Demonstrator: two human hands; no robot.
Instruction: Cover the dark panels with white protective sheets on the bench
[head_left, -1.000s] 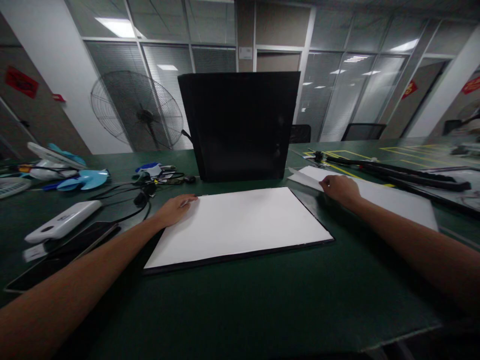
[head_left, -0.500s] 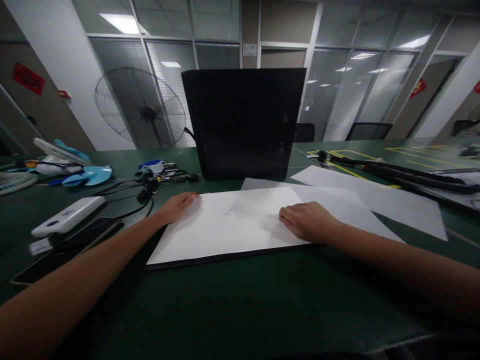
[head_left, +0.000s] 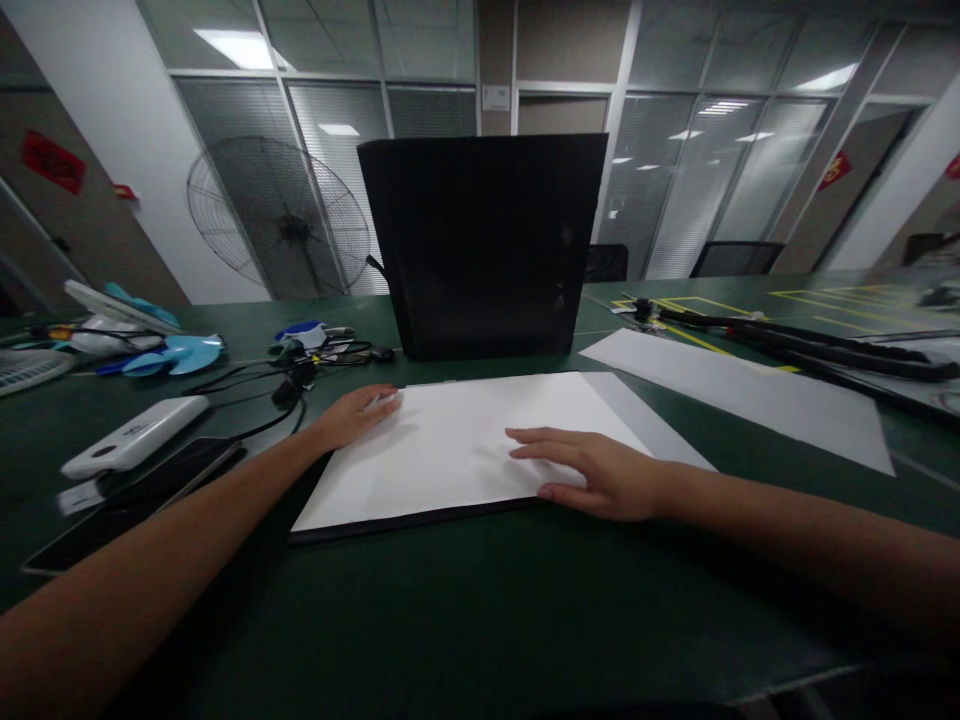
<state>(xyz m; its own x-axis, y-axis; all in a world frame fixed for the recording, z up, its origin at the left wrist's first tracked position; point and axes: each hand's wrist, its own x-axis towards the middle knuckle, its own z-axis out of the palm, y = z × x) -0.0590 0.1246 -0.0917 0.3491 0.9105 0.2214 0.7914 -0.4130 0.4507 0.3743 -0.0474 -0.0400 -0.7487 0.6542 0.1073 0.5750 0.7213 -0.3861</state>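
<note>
Here on the dark green surface [head_left: 465, 610], square in the middle, lies a white panel [head_left: 442, 440] with a black edge along its near side, and a greyer sheet [head_left: 660, 425] pokes out past its right side. The left hand [head_left: 358, 415] is at the far left corner, fingers loosely bent; whether it grips the edge, I can't tell. The right hand [head_left: 600, 474] is over the near right part, fingers parted and thumb away from them, with nothing in its grasp. Off to the right, a loose white sheet [head_left: 739, 395] lies at an angle, dark strips [head_left: 817, 345] beyond it, yellow lines [head_left: 694, 341] marking the surface back there. Over on the left: a white device [head_left: 135, 437], a dark flat slab [head_left: 142, 500] just beside it, tangled cables, pale blue blades [head_left: 184, 355] farther back. A big black box [head_left: 484, 250] stands upright behind the panel. Past that, a caged fan [head_left: 292, 230], glass partitions [head_left: 667, 190] catching the ceiling lights, a dark chair back [head_left: 735, 259], and red paper [head_left: 52, 162] on the brown wall at far left.
</note>
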